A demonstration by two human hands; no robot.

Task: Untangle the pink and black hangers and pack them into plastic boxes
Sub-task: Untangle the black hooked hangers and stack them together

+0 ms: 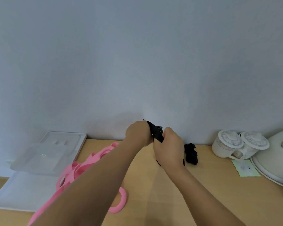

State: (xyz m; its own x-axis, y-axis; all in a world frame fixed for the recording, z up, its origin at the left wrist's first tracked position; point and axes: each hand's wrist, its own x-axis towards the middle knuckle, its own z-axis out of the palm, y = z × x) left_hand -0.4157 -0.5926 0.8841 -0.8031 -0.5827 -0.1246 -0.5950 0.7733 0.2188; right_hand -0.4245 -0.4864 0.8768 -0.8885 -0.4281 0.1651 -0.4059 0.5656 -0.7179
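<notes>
On my feed both hands are raised above the far side of the wooden table (153, 193), in front of a pale wall. The left hand (138, 133) has its fingers curled round the upper end of a black hanger bundle (158, 134). The right hand (169, 149) grips the lower part of the same bundle — the two fists sit just beside each other, with a black loop showing between them. I cannot tell how many hangers are in that bundle.

A second clump of black hangers (191, 154) lies on the table just right of the right wrist. The pink hangers (82, 170) lie in a heap on the table's left side, partly hidden under the left forearm, with one pink ring showing nearer the front.

Left of them, a clear plastic box (39, 159) rests on a flat white board (23, 193). At the far right stand two lidded white cups (230, 144) — beside them a white appliance (278, 160) and a pale green card (245, 168).
</notes>
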